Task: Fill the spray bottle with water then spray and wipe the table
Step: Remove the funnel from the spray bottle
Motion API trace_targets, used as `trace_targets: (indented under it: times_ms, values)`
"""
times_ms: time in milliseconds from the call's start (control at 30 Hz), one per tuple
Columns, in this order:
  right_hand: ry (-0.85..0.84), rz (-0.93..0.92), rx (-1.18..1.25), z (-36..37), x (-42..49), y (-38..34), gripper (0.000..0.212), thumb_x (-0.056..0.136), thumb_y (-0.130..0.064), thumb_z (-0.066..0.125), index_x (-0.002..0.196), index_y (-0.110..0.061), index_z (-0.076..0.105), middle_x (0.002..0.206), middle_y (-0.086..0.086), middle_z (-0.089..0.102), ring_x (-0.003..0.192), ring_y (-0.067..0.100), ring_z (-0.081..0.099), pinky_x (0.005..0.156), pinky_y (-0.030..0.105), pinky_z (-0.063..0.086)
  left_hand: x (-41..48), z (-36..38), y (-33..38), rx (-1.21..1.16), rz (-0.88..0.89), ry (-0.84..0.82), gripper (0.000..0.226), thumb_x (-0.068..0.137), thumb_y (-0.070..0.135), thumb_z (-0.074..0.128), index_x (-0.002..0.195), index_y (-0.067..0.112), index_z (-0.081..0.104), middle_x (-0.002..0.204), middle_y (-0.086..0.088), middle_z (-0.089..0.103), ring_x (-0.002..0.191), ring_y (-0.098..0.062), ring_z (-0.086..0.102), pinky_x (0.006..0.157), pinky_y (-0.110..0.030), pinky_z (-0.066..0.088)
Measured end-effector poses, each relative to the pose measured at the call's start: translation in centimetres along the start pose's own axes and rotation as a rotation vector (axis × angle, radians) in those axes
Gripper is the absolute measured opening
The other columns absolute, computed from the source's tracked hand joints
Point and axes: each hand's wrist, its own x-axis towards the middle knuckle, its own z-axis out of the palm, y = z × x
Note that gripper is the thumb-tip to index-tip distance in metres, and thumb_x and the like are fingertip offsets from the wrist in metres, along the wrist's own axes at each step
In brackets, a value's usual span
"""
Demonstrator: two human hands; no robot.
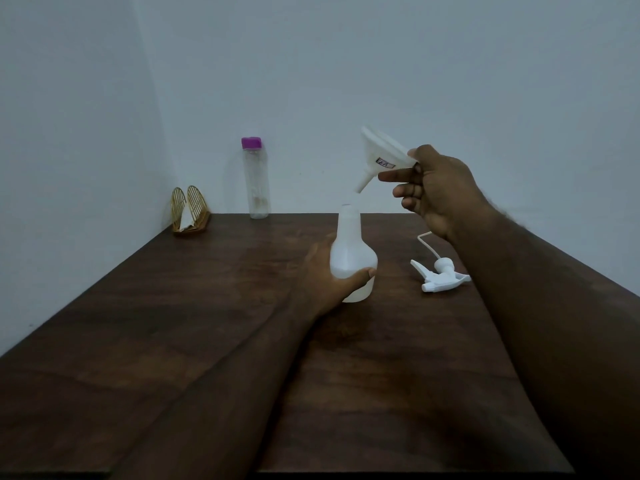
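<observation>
Standing upright on the dark brown wooden table (173, 341), the translucent white pear-shaped plastic spray bottle (353, 251) has an open narrow neck, and the left hand (327, 277) is wrapped around its rounded lower body. Just above and right of that neck, the right hand (438, 188) pinches a tilted white plastic funnel (382, 155) by its rim, spout aimed toward the opening without touching it; the funnel's small label is too blurred to read. Right of the bottle lies the detached white trigger sprayer head (441, 275) with its dip tube, and behind it, against the wall, stands a clear plastic bottle with a magenta cap (256, 180).
</observation>
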Motion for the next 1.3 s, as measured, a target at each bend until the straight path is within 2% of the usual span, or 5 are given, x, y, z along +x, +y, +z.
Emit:
trace_targets:
  times_ms: [167, 333, 800, 967, 1300]
  values:
    - [-0.003, 0.03, 0.069, 0.3, -0.3, 0.0, 0.023, 0.097, -0.021, 0.045, 0.075, -0.016, 0.052, 0.084, 0.014, 0.076, 0.047, 0.013, 0.052, 0.044, 0.022, 0.039, 0.0, 0.1, 0.0, -0.009, -0.008, -0.007, 0.084, 0.07, 0.06, 0.075, 0.138, 0.028, 0.04, 0.129, 0.008, 0.052, 0.114, -0.011, 0.051, 0.094, -0.032, 0.046]
    - [0.03, 0.026, -0.19, 0.6, 0.0, 1.8, 0.021, 0.095, -0.016, 0.044, 0.099, -0.006, 0.061, 0.077, 0.012, 0.074, 0.045, 0.011, 0.053, 0.046, 0.024, 0.04, 0.0, 0.1, 0.1, 0.009, 0.002, -0.014, 0.08, 0.069, 0.064, 0.074, 0.135, 0.032, 0.041, 0.124, 0.012, 0.051, 0.111, -0.008, 0.05, 0.091, -0.028, 0.044]
    - [-0.013, -0.005, -0.053, 0.8, 0.0, 0.8, 0.023, 0.096, -0.018, 0.043, 0.103, -0.005, 0.061, 0.077, 0.012, 0.074, 0.047, 0.012, 0.053, 0.045, 0.022, 0.041, -0.1, -0.1, 0.2, -0.01, 0.006, -0.005, 0.078, 0.07, 0.061, 0.075, 0.135, 0.031, 0.042, 0.125, 0.012, 0.052, 0.111, -0.007, 0.05, 0.09, -0.027, 0.045]
    - [-0.036, -0.034, -0.349, 0.8, -0.4, 1.7, 0.026, 0.095, -0.017, 0.042, 0.103, -0.002, 0.062, 0.084, 0.015, 0.075, 0.05, 0.015, 0.057, 0.045, 0.024, 0.043, -0.3, -0.1, 0.5, 0.0, -0.005, -0.011, 0.079, 0.07, 0.062, 0.074, 0.134, 0.03, 0.042, 0.123, 0.012, 0.052, 0.109, -0.007, 0.05, 0.088, -0.027, 0.044]
    - [-0.019, -0.041, -0.384, 1.3, -0.4, 1.0, 0.02, 0.093, -0.016, 0.046, 0.093, -0.005, 0.062, 0.081, 0.012, 0.075, 0.05, 0.014, 0.061, 0.045, 0.024, 0.042, -0.3, -0.1, 0.7, 0.004, -0.022, -0.013, 0.083, 0.07, 0.06, 0.076, 0.138, 0.029, 0.04, 0.127, 0.01, 0.052, 0.107, -0.005, 0.048, 0.091, -0.029, 0.045]
